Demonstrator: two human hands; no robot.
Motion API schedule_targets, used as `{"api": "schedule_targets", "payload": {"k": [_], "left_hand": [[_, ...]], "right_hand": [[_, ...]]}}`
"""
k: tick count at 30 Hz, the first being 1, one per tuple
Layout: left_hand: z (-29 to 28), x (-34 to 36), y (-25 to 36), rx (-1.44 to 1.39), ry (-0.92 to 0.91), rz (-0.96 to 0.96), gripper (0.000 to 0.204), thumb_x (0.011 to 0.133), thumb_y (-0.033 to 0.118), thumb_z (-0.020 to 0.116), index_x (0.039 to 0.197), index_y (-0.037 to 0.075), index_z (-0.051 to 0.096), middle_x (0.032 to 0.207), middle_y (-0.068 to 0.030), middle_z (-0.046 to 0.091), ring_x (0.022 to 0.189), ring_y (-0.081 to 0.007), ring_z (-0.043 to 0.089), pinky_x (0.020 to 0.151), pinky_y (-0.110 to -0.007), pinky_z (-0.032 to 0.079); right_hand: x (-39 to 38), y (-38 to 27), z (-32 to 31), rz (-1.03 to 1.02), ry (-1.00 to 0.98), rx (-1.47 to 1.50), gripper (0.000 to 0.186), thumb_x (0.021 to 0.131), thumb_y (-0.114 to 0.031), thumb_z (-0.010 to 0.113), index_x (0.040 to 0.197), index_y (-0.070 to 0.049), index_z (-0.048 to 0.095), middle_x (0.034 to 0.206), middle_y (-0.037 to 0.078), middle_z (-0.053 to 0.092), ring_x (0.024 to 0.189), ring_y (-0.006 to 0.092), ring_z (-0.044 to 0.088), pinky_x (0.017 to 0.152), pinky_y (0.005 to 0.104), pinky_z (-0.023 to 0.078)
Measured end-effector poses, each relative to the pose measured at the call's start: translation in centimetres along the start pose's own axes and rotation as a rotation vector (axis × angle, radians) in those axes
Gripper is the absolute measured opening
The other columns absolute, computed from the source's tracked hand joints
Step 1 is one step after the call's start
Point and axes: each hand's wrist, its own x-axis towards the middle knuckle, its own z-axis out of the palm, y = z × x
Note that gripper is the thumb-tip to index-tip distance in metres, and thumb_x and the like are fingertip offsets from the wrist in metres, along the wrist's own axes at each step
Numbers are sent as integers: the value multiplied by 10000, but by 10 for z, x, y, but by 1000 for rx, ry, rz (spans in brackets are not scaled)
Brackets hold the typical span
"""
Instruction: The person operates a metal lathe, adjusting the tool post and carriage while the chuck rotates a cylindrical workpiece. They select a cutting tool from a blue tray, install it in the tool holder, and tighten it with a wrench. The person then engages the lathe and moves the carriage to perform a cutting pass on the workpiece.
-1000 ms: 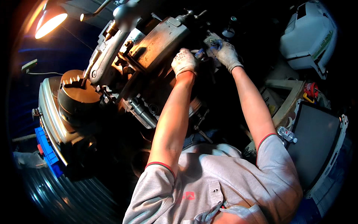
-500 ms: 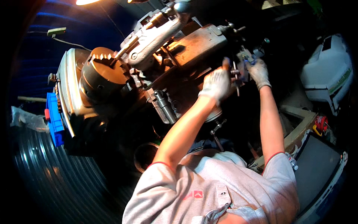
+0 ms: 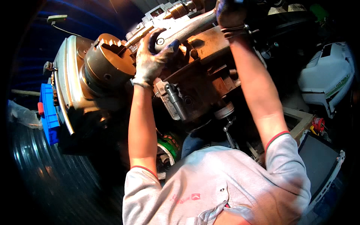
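A long, grey cast-metal arm (image 3: 191,30) lies slantwise over the lathe carriage, with a round boss at its left end. My left hand (image 3: 149,62), in a light work glove with dark fingertips, is closed round that boss end, thumb on the near side. At the far right end my right hand (image 3: 230,17), gloved and in shadow, grips the arm. The top edge of the picture cuts off part of that hand, and its fingertips are hard to make out. The lathe chuck (image 3: 108,56), large and brown-lit, is left of my left hand; a metal bar runs from its jaws alongside the arm.
A dark cylindrical tool (image 3: 175,101) stands on the carriage's near side. Below it to the right is a crank handle (image 3: 228,135). A blue plastic tray (image 3: 49,114) hangs at the headstock's left. White machine housing (image 3: 326,77) and a dark panel (image 3: 320,165) are at right.
Both hands have left the handles at the carriage's right side. My left hand has moved left onto the arm's boss end; my right hand has moved up and left to its far end.
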Motion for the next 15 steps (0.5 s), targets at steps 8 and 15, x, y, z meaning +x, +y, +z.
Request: {"api": "schedule_targets", "payload": {"k": [8, 15], "left_hand": [[-6, -2, -8, -108, 8, 36, 595, 707, 347, 885, 1135, 26, 623, 1018, -120, 685, 957, -199, 674, 860, -339, 549], [-4, -8, 14, 259, 130, -150, 790, 628, 629, 830, 1093, 23, 630, 1080, -187, 602, 1025, -342, 575, 890, -439, 467]], "right_hand": [[-3, -55, 24, -26, -144, -576, 393, 980, -443, 539, 1006, -76, 676, 619, 23, 646, 600, 187, 655, 581, 356, 505], [12, -1, 80, -87, -223, -122, 610, 918, -543, 609, 1166, 14, 619, 1066, 128, 692, 904, 222, 668, 770, 348, 536]]}}
